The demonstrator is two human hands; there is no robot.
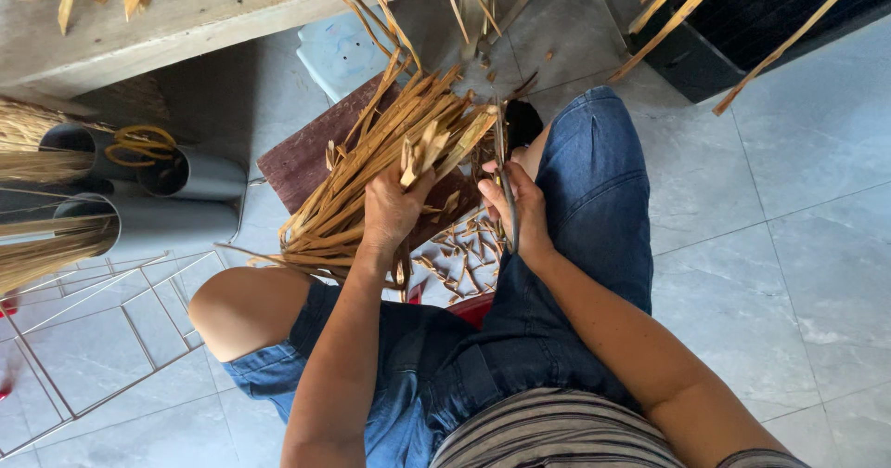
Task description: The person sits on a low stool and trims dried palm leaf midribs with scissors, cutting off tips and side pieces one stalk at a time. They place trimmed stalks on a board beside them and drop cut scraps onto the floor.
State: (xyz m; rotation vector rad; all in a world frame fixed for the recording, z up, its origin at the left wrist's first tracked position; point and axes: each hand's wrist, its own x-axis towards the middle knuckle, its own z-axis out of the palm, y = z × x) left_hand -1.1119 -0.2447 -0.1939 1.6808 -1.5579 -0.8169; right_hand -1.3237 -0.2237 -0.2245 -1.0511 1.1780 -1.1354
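Two hands (394,210), two (grey) pipes (190,173).

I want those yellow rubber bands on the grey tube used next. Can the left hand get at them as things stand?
Probably not yet: the left hand is full, gripping the strip bundle. The rubber bands lie uncovered, off to its left.

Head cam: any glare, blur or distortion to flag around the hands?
Head view: soft, even daylight; mild sheen on the grey floor tiles, no blown-out glare. The left hand, gripping the bundle of bamboo strips, and the right hand, holding a thin blade, are fairly sharp. Wide-angle bending shows at frame edges.
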